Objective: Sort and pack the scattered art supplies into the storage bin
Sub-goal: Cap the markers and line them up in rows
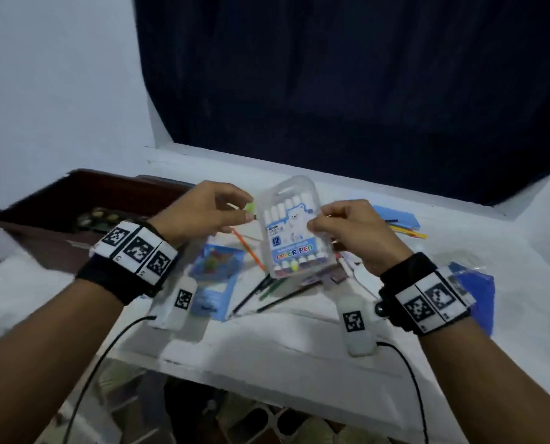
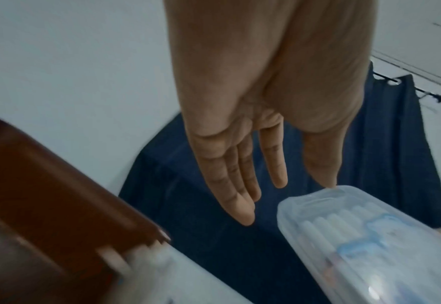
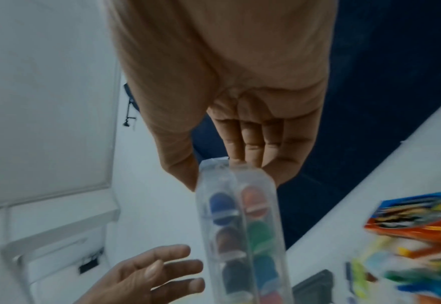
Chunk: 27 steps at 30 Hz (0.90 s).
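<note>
A clear plastic case of colour pens point(image 1: 294, 232) is held upright above the white table point(image 1: 267, 347). My right hand point(image 1: 318, 219) pinches its right edge, thumb on the front and fingers behind. The right wrist view looks along the case point(image 3: 242, 226), with coloured caps showing through it. My left hand point(image 1: 246, 209) hovers at the case's left edge with nothing in it. In the left wrist view its fingers point(image 2: 240, 185) are straight and the thumb tip touches the case's top corner point(image 2: 344, 197). The dark brown storage bin point(image 1: 42, 200) stands at the far left.
Below the case lie a blue packet point(image 1: 216, 280), an orange pencil point(image 1: 251, 248) and several dark pens point(image 1: 267, 293). Blue card and yellow sticks point(image 1: 398, 219) sit at the back right, a blue bag point(image 1: 478, 293) on the right. A paint palette point(image 1: 97, 216) lies in the bin. A dark curtain point(image 1: 363, 75) hangs behind.
</note>
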Each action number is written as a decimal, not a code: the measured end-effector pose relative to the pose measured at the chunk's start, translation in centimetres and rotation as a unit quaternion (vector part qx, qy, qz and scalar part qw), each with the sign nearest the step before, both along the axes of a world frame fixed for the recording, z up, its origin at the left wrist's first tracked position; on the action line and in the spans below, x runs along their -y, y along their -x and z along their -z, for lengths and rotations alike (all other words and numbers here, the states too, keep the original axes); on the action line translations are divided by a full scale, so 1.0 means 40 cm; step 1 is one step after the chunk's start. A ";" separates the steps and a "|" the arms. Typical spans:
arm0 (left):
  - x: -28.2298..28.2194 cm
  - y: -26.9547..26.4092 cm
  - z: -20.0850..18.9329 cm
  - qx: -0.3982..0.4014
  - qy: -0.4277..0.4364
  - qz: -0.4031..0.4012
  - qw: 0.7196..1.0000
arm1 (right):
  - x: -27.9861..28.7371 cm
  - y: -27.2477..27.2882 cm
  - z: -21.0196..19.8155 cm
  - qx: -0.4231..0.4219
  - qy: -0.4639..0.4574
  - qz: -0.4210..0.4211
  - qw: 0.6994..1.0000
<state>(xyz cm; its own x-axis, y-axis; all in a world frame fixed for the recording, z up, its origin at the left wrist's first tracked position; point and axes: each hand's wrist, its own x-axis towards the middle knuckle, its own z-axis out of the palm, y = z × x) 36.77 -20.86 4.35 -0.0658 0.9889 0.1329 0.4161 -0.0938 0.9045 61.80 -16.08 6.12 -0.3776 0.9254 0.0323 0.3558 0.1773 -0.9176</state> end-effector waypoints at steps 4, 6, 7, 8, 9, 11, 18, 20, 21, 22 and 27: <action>0.070 0.262 -0.046 -0.005 -0.031 -0.103 0.994 | -0.034 0.223 -0.092 0.041 -0.069 -0.077 0.994; 0.100 0.388 -0.043 -0.052 -0.039 -0.149 0.987 | -0.050 0.337 -0.133 0.078 -0.103 -0.113 0.985; 0.112 0.450 -0.034 -0.083 -0.036 -0.170 0.981 | -0.058 0.397 -0.151 0.098 -0.117 -0.130 0.980; 0.125 0.506 -0.023 -0.113 -0.030 -0.189 0.975 | -0.065 0.458 -0.167 0.118 -0.129 -0.151 0.973; 0.137 0.561 -0.008 -0.142 -0.021 -0.212 0.967 | -0.068 0.521 -0.180 0.140 -0.138 -0.173 0.965; 0.161 0.654 0.022 -0.186 0.000 -0.258 0.948 | -0.072 0.647 -0.192 0.193 -0.155 -0.217 0.944; 0.179 0.832 0.117 -0.191 0.119 -0.276 0.934 | -0.041 1.024 -0.101 0.432 -0.206 -0.361 0.800; 0.182 0.859 0.129 -0.154 0.137 -0.252 0.945 | -0.027 1.090 -0.060 0.478 -0.184 -0.396 0.763; 0.182 0.869 0.131 -0.134 0.140 -0.245 0.950 | -0.021 1.116 -0.042 0.494 -0.167 -0.410 0.748; 0.183 0.875 0.131 -0.107 0.141 -0.240 0.954 | -0.016 1.136 -0.024 0.507 -0.153 -0.425 0.734; 0.186 0.889 0.142 0.005 0.143 -0.217 0.966 | 0.007 1.181 0.042 0.528 -0.123 -0.479 0.690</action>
<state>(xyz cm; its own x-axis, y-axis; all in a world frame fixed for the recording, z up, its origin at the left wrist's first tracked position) 1.22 -28.31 -1.31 -0.4826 0.8640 -0.1436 0.3518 0.3414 0.8716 14.57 -16.35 4.43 -0.7452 0.2497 -0.6183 0.4148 0.8996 -0.1366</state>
